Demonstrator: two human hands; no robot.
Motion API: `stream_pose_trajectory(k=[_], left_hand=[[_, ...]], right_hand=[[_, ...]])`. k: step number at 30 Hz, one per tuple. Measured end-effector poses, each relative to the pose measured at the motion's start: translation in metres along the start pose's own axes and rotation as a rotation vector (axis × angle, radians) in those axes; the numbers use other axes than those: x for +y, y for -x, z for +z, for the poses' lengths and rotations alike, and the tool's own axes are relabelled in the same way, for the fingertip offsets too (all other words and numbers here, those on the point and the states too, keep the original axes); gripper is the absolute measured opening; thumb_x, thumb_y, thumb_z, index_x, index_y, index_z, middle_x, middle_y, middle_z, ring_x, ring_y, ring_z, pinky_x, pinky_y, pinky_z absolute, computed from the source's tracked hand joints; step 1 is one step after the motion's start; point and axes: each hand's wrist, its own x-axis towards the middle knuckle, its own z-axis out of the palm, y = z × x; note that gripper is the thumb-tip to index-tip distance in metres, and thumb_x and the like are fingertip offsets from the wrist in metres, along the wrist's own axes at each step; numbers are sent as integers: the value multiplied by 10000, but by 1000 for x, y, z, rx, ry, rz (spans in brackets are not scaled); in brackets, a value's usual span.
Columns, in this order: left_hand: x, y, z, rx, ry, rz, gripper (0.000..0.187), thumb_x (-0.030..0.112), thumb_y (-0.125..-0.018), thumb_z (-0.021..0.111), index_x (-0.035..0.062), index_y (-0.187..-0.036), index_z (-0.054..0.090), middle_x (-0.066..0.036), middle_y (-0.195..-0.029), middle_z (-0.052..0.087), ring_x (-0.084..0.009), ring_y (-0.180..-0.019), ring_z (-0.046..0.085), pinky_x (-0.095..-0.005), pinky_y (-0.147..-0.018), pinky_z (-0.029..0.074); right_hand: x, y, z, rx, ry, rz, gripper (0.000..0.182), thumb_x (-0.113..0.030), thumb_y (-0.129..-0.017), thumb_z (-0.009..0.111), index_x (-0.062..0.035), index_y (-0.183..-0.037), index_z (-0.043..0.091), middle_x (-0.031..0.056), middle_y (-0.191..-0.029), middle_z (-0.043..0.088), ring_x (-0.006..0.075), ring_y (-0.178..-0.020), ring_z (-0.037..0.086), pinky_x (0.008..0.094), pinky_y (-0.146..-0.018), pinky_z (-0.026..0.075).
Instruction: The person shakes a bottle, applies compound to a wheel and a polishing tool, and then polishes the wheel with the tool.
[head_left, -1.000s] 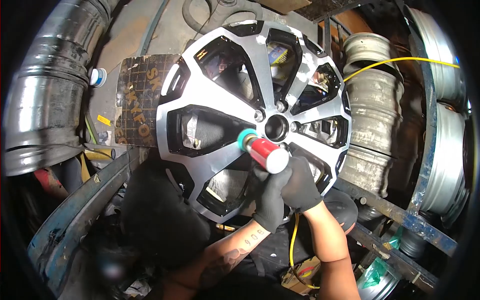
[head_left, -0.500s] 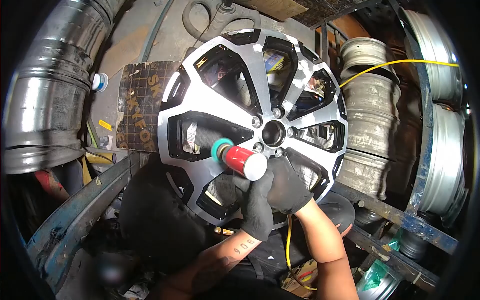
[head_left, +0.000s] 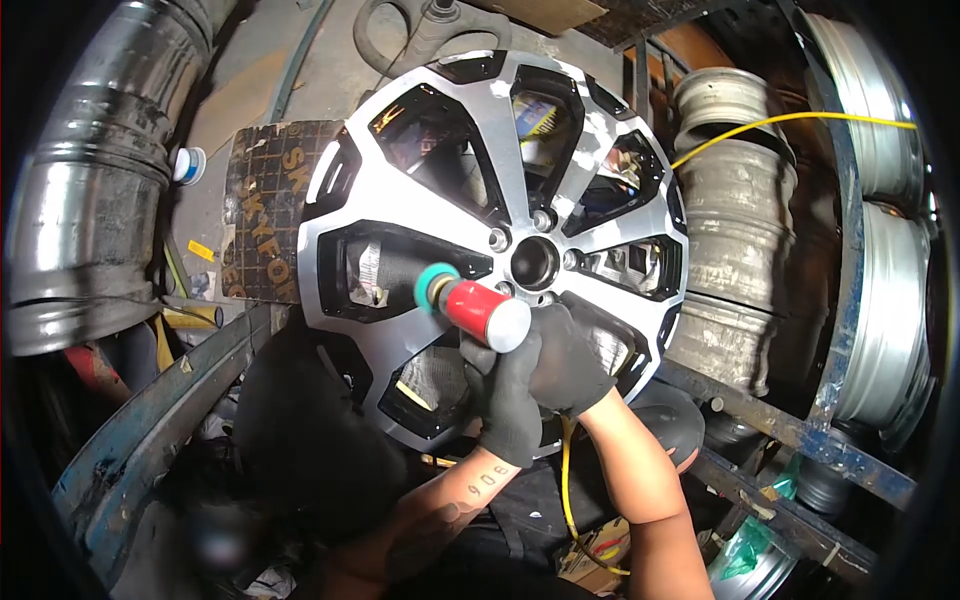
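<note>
A small red air sander with a green round pad is in my gloved hands, tilted over a silver and black alloy wheel. The pad is at the lower left spoke, left of the hub hole. My left hand wraps the sander from below, just under its red body. Close beside it, my right hand is closed around the handle end, which the dark glove hides. A yellow air hose runs down below the right hand. Lug nuts sit around the hub.
Stacked metal rims stand at the right behind a blue metal frame. Dark steel rims stack at the left. A printed board lies beside the wheel, and a bare metal rail crosses the lower left.
The wheel, sander and both hands appear slightly further left and up in the view, along with the surroundings. Both hands keep their hold on the sander.
</note>
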Motion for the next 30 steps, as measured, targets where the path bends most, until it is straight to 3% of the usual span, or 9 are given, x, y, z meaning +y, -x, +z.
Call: stream_pose_trajectory(k=[4, 7, 11, 14, 18, 21, 26, 29, 30], left_hand=[[-2, -14, 4, -72, 75, -208, 271, 184, -992, 567, 63, -1234, 555, -54, -1181, 607, -140, -1092, 612, -329, -931, 512], [6, -22, 4, -309, -150, -164, 270, 208, -996, 570, 60, -1221, 560, -64, -1192, 596, -148, -1096, 602, -325, -932, 505], [1, -5, 5, -112, -67, -236, 328, 258, -1009, 575, 57, -1267, 553, -57, -1180, 594, -143, -1112, 576, -335, -973, 473], [25, 20, 22, 50, -108, -199, 342, 263, -1034, 548, 54, -1305, 549, -51, -1185, 600, -146, -1119, 573, -339, -990, 466], [27, 14, 15, -120, -131, -255, 337, 279, -1054, 538, 46, -1295, 571, -62, -1210, 614, -141, -1136, 577, -328, -984, 471], [17, 0, 10, -253, -81, -300, 328, 278, -1053, 558, 35, -1271, 590, -66, -1218, 625, -132, -1154, 575, -320, -978, 476], [25, 11, 24, -225, -374, -97, 413, 382, -1085, 517, 15, -1263, 582, -65, -1157, 640, -159, -1055, 602, -335, -939, 492], [22, -1, 19, -311, -289, -43, 343, 339, -1053, 620, 23, -1175, 564, -46, -1061, 632, -108, -954, 584, -290, -839, 496], [28, -2, 21, -306, -254, -81, 358, 349, -1064, 602, 18, -1194, 559, -44, -1062, 627, -106, -958, 590, -293, -841, 501]], right_hand=[[7, 3, -4, 100, 72, 121, 325, -305, -864, 791, -52, -1065, 759, 201, -848, 734, 370, -769, 723, 413, -712, 551], [27, 13, -1, 177, 86, 228, 326, -314, -875, 758, -34, -1040, 734, 241, -817, 709, 456, -788, 696, 478, -688, 545], [1, 5, -12, -12, 54, 214, 322, -337, -879, 755, -40, -1004, 741, 243, -825, 705, 440, -785, 698, 470, -679, 547], [-5, 8, -18, -111, 42, 91, 315, -341, -881, 756, -41, -976, 738, 235, -813, 702, 435, -767, 692, 463, -659, 539], [5, 9, -14, -72, -3, 138, 371, -408, -881, 753, -40, -915, 726, 216, -773, 696, 426, -716, 680, 475, -622, 516], [6, 12, -17, 4, 210, 193, 396, -430, -894, 735, -35, -916, 721, 217, -776, 696, 429, -715, 677, 490, -635, 514], [-1, 6, -38, -110, -51, 211, 410, -392, -908, 707, 17, -924, 698, 256, -780, 674, 460, -766, 650, 454, -689, 498], [-2, 0, -49, -252, 226, 242, 387, -361, -913, 694, 26, -903, 707, 258, -784, 672, 447, -737, 643, 438, -694, 503], [-9, -5, -48, -232, 45, 337, 377, -339, -905, 687, 36, -862, 701, 259, -785, 669, 416, -703, 636, 427, -695, 509]])
